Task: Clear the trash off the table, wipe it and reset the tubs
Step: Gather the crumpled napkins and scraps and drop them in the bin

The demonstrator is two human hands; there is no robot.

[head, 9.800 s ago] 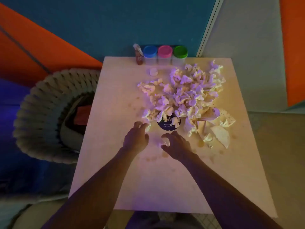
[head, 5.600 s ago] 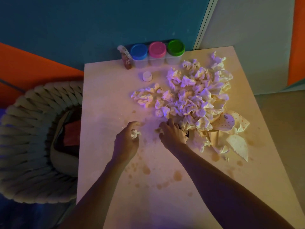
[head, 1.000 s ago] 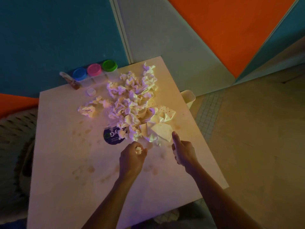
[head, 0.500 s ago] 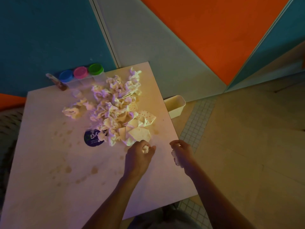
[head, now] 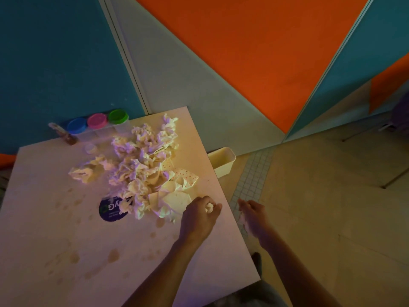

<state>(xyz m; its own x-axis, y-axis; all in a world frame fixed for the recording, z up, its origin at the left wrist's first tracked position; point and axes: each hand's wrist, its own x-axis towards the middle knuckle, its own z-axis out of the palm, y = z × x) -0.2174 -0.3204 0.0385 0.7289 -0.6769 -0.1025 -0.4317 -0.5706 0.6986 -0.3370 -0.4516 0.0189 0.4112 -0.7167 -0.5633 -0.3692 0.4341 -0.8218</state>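
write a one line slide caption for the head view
Both hands, left and right, grip small paper wads beside the crumpled trash pile on the stained table, bin waiting beyond its edge.

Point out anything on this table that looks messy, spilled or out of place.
Crumpled paper is heaped over the far part of the table. Brownish stains dot its near half. A small white cap lies loose near the three tubs.

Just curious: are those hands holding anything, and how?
Yes. The left hand grips a small paper wad in its curled fingers; the right hand, past the table edge, holds another crumpled paper underneath.
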